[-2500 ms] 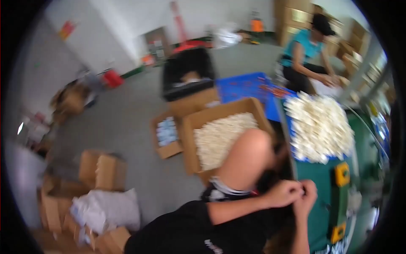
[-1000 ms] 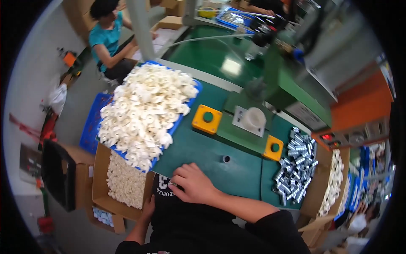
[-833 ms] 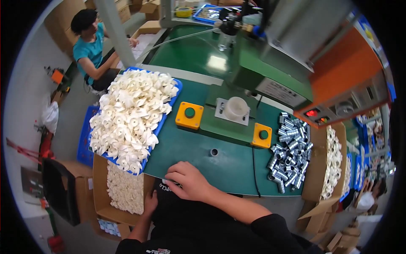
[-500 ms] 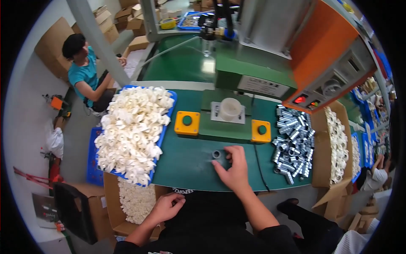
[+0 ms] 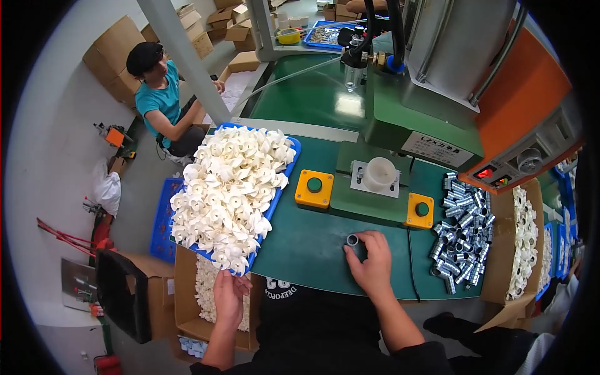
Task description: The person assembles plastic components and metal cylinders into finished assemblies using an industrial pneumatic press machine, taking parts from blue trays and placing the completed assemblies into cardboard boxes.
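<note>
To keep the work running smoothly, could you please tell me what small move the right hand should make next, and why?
Probably close the thumb and forefinger of the right hand on the small metal sleeve: it shows open end up over the green tabletop, right at their tips, though I cannot tell whether they grip it.

left hand [image 5: 229, 300] moved from dark clothing [image 5: 300, 328] to near edge of the blue tray [image 5: 296, 150], right hand [image 5: 374, 265] advanced over the surface [image 5: 297, 240], now at the small metal tube [image 5: 352, 239]
</note>
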